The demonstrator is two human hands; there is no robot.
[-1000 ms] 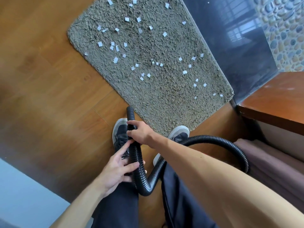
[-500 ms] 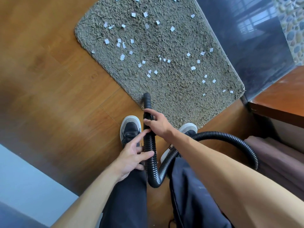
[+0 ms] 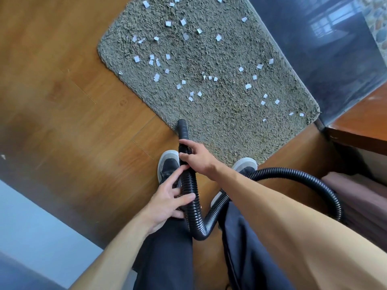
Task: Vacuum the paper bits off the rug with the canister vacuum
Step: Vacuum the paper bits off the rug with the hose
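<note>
- The hose [image 3: 189,191] loops down between the legs, rises to the right and passes behind the right forearm; past that it is hidden, so what it joins cannot be seen.
- Its smooth tip [image 3: 182,127] sits at the rug's near edge, where rug [image 3: 222,122] meets floor [image 3: 62,91]; whether it touches the pile cannot be told.
- The right hand [image 3: 198,158] is clamped round the hose just behind the tip, fingers curled over it and thumb out of sight.
- The left hand [image 3: 167,203] holds the hose lower down, thumb laid across the front and the forefinger straight along the ribs; how far the other fingers wrap behind is hidden.
- White paper bits [image 3: 248,86] lie scattered over the middle and far part of the rug, well apart from the tip; one lies at the rug's left edge, and the top ones are cut off by the frame.
- The rug's far end is cut off too.
- The left shoe [image 3: 167,164] stands on the floor, partly behind the hose; the right shoe [image 3: 245,164] shows only its toe, on the rug's near corner.
- A dark glossy panel [image 3: 326,59] runs along the rug's right side, with blurred window reflections.
- A wooden ledge [image 3: 360,124] and a brown cushion [image 3: 360,197] lie to the right, the hose arching in front of them.
- A pale slab [image 3: 31,227] fills the lower left corner; what it is cannot be made out.
</note>
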